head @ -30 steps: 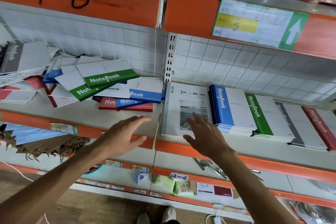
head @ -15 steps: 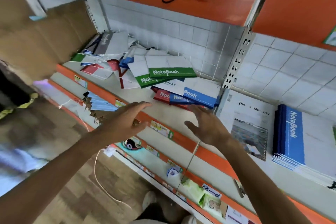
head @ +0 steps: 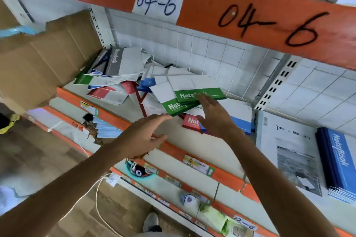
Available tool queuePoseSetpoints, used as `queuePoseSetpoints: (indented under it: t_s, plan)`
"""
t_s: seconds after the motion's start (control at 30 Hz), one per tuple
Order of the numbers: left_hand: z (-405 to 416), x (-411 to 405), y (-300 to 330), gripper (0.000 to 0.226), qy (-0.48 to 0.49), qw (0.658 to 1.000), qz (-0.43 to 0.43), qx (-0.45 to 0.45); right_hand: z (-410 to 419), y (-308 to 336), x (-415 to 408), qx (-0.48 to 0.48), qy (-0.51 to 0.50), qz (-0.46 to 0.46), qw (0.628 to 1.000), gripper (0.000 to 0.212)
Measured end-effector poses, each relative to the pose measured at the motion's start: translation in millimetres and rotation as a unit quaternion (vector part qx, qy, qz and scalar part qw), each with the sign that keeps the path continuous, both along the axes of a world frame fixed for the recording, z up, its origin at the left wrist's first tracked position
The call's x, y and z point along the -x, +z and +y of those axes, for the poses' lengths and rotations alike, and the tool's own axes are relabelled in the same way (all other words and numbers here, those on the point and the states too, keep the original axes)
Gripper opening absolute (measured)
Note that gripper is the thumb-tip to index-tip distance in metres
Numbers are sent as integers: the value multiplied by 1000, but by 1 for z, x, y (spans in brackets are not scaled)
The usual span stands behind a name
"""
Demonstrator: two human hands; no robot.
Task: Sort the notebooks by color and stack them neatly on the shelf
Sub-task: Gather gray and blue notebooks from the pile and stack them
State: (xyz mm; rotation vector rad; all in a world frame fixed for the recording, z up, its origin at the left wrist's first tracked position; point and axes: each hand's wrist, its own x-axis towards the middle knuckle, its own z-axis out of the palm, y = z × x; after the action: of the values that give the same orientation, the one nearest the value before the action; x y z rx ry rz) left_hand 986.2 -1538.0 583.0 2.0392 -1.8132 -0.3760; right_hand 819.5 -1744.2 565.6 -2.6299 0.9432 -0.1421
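A loose heap of notebooks covers the left shelf bay. Two green-banded notebooks point(head: 200, 95) lie on top, above a red one point(head: 189, 121) and a blue one point(head: 241, 121). More red, blue, green and grey ones point(head: 115, 61) are scattered further left. My right hand point(head: 215, 115) is open, its fingertips over the green notebooks' lower edge. Just in front of the heap hovers my left hand point(head: 144, 134), open and holding nothing. A neat blue stack point(head: 339, 161) lies at the right beside a white "Time Memory" book point(head: 289, 152).
The orange shelf lip point(head: 173, 148) runs diagonally under my hands. A cardboard box point(head: 38, 63) fills the bay to the left. An orange beam marked "04-6" point(head: 269, 25) hangs overhead. Lower shelves hold small packets and labels point(head: 196, 165). A white cord point(head: 98, 198) trails over the floor.
The view has swung further left, away from the sorted stacks. Both hands moved forward toward the heap; my right hand now reaches the green notebooks.
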Motion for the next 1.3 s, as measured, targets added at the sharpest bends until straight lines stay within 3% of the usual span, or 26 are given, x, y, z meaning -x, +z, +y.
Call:
queuePoseSetpoints:
  t_s: [0.1,0.33,0.43,0.5,0.57,0.63,0.67,0.77,0.87,0.97,1.1,1.3]
  plan:
    - [-6,-32,-2,56,-37,999,18,-9,-3,-2,-31,39,-17,15,999,77]
    - [-18,-82,-12,52,-93,992,85,3,12,4,-50,156,-29,-32,987,36]
    - [-24,-85,-11,51,-60,980,189,-21,37,6,-62,230,-22,-61,971,35]
    - [-30,-80,-7,55,-23,938,340,-62,62,5,-75,236,-4,-72,969,40]
    - [-36,-76,-4,50,42,866,492,-82,80,0,-85,217,11,-81,973,39]
    - [-42,-73,-3,41,132,791,590,-91,83,-6,-86,158,14,-83,984,38]
    - [-43,-74,-3,38,166,771,609,-85,81,-8,-83,116,12,-84,990,41]
    - [-44,-81,-3,26,207,744,635,-29,70,-7,-65,19,-5,-108,994,50]
    - [-42,-91,4,18,221,751,622,4,52,-4,-45,-50,-72,-149,985,50]
    - [-37,-104,7,16,248,741,623,28,18,-7,-35,-40,-159,-134,977,49]
    - [-27,-115,7,22,275,684,676,15,-15,-6,-35,-65,-151,13,986,69]
    - [-41,-90,9,21,272,669,692,8,-4,-7,-46,35,-198,-77,977,42]
